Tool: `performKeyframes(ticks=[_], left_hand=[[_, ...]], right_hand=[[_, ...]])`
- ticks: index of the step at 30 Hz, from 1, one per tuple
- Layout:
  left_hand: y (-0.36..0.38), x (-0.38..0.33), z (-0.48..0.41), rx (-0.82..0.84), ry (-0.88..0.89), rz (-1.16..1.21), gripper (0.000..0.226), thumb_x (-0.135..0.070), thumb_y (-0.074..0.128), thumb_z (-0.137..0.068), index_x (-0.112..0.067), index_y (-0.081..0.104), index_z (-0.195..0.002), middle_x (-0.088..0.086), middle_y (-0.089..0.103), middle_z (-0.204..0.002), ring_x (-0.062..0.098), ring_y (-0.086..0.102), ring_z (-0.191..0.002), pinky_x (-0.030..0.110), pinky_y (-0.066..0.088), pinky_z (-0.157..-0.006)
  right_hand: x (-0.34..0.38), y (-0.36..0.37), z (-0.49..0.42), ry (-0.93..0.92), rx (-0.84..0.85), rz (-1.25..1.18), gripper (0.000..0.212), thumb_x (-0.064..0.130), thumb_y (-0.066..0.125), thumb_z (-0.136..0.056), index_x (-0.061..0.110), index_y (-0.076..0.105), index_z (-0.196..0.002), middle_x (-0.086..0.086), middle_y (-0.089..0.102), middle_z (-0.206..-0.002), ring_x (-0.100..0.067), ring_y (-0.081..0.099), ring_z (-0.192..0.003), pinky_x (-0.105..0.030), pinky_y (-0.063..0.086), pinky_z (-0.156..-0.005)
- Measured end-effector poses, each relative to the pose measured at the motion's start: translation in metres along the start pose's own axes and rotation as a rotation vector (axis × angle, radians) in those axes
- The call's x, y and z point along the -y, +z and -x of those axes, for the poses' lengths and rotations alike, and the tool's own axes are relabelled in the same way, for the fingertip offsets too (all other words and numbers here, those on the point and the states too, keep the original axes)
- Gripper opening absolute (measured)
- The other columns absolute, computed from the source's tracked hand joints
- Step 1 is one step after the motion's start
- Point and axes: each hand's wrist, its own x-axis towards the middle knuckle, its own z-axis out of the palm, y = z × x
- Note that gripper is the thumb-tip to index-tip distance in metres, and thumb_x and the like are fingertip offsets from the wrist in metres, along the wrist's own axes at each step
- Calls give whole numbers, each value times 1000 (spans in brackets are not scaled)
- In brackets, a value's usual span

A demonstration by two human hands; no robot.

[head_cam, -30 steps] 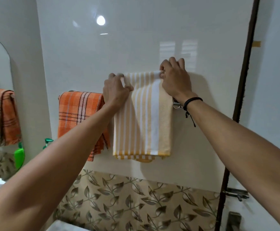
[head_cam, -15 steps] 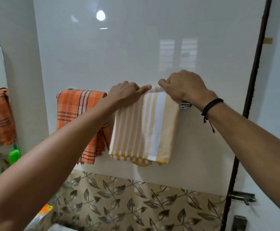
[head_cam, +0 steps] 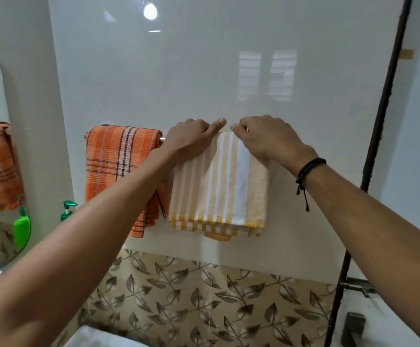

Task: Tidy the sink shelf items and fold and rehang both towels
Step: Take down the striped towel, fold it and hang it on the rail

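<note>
So, only the head view to go on. The yellow striped towel [head_cam: 221,186] is folded and draped over the right end of the towel rail [head_cam: 162,139]. Its stripes run straight down and its top fold runs left to right along the rail.

Both hands are on that top fold. The left hand [head_cam: 189,139] lies flat on the left corner of the fold, with the fingers [head_cam: 220,122] mostly straight and the index pointing right. The right hand [head_cam: 261,139] covers the right corner with its fingers [head_cam: 236,127] bent over the fold. I honestly can't tell if they're pinching cloth or just pressing it. The two sets of fingertips nearly meet at the middle of the fold but stay just apart.

What matters here is that the whole towel hangs directly below the fingers, so any smoothing stroke goes downward or outward along the rail. Neither hand is closer, since each has its own corner.

The orange plaid towel [head_cam: 119,166] hangs on the left end of the rail, with a short bare bit of rail between it and the yellow one. It looks a bit lopsided at the bottom, and the left hand is the nearer one for fixing that. My guess is the towel part is almost done.
</note>
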Motion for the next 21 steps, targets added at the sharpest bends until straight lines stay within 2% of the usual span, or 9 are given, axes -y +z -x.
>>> performKeyframes(ticks=[2,4,5,7,9,10,14,19,21], left_hand=[[1,-3,0,-17,-3,-27,72,-68,21,-101,-14,61,-74,10,61,-89,31,58,-87,39,41,-76],[1,-3,2,-15,6,-21,69,-68,22,-102,-18,61,-73,10,63,-90,30,59,-88,40,43,-77],[1,-1,3,-16,20,-3,70,-67,22,-102,-19,66,-79,9,65,-92,29,61,-89,40,45,-78],[3,2,5,-45,79,51,68,-64,23,-103,-20,73,-89,4,71,-89,26,64,-87,42,50,-80],[5,5,8,-96,139,59,59,-59,25,-105,-23,63,-78,-1,65,-77,25,62,-84,42,47,-78],[6,7,9,-123,155,48,52,-57,27,-106,-26,59,-79,-4,63,-80,23,60,-89,40,42,-81],[9,11,23,-259,147,47,37,-53,38,-104,-28,63,-116,-7,64,-117,18,48,-120,35,28,-97],[20,24,57,-385,121,27,38,-47,48,-101,-27,59,-131,-4,58,-137,24,46,-131,41,34,-108],[29,28,79,-391,96,22,44,-40,53,-100,-24,54,-141,-1,52,-147,25,40,-137,40,30,-114]], right_hand=[[0,7,3,33,-6,-72,50,52,24,-105,26,44,-67,4,50,-68,-27,57,-77,-39,40,-72],[0,11,7,32,-88,-82,55,51,24,-105,23,46,-63,4,52,-67,-28,57,-78,-41,42,-76],[1,15,10,18,-169,-37,56,50,25,-106,21,54,-67,3,56,-72,-27,58,-82,-44,43,-82],[4,25,15,14,-362,76,52,46,30,-106,17,68,-87,-2,65,-92,-27,59,-92,-45,40,-87],[6,34,23,21,-507,118,42,43,37,-104,16,69,-97,-3,66,-102,-26,58,-93,-43,38,-84],[8,37,28,26,-552,105,38,42,40,-103,18,68,-99,-2,65,-103,-26,58,-93,-43,37,-84],[13,49,47,94,-643,4,26,40,48,-99,24,67,-107,1,62,-112,-24,54,-105,-45,37,-93],[26,61,78,186,-687,-131,23,32,59,-90,26,69,-110,2,59,-122,-24,48,-116,-46,35,-99],[34,66,94,213,-707,-175,21,28,62,-86,27,71,-105,1,60,-122,-23,45,-115,-47,36,-98]])
